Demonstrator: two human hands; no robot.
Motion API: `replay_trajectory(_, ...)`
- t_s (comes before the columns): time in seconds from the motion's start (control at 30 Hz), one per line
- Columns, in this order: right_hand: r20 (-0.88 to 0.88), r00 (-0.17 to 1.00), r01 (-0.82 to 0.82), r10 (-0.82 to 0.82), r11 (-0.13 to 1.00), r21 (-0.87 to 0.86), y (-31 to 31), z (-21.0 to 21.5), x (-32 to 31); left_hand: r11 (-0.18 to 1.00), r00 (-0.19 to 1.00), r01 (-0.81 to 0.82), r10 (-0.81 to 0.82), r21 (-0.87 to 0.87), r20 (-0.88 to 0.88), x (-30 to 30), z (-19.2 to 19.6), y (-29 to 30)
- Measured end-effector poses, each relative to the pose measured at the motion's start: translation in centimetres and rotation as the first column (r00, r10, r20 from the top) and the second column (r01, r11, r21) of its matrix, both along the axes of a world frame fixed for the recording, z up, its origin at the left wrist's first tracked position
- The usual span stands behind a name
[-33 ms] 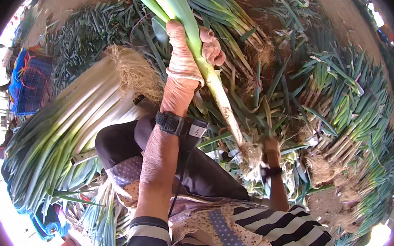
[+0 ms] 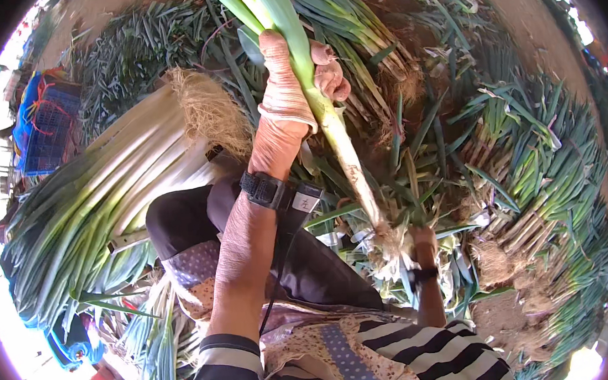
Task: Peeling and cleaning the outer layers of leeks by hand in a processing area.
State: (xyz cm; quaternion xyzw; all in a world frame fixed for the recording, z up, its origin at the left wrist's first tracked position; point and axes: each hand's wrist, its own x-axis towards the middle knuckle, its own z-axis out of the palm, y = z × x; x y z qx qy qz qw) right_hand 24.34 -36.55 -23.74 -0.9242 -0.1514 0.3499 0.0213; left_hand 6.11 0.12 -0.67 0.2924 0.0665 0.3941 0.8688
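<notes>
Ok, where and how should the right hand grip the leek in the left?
Probably take the leek by its pale mid-shaft, coming from the right: that slim, straight length lies bare between the left hand, around the greener part, and the roots, and slants toward the right hand.

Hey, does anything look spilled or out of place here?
Loose leaves lie strewn beside the right hand, looking messy next to the piled leeks. The leek in the left hand has brownish patches near its roots.
</notes>
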Motion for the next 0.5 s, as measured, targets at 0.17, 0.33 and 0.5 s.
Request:
replay_trajectory(0.17, -0.181, 0.971, 0.236, -0.157, 0.743, 0.626, -2.0, 6.5, 3.6, 0.997, 0.987, -0.076, 0.072, -0.020, -0.142, 1.4, -0.1, -0.9)
replay_trajectory(0.33, 0.382, 0.835, -0.524, 0.396, 0.362, 0.771, 13.0, 19.6, -6.3, 0.959, 0.912, -0.273, 0.284, 0.079, -0.296, 2.4, -1.9, -1.1)
replay_trajectory(0.5, 0.520, 0.854, -0.485, 0.013, 0.381, 0.787, 16.0, 14.7, -7.8, 0.974, 0.936, -0.212, 0.225, 0.079, -0.270, 2.7, -0.9, -1.6)
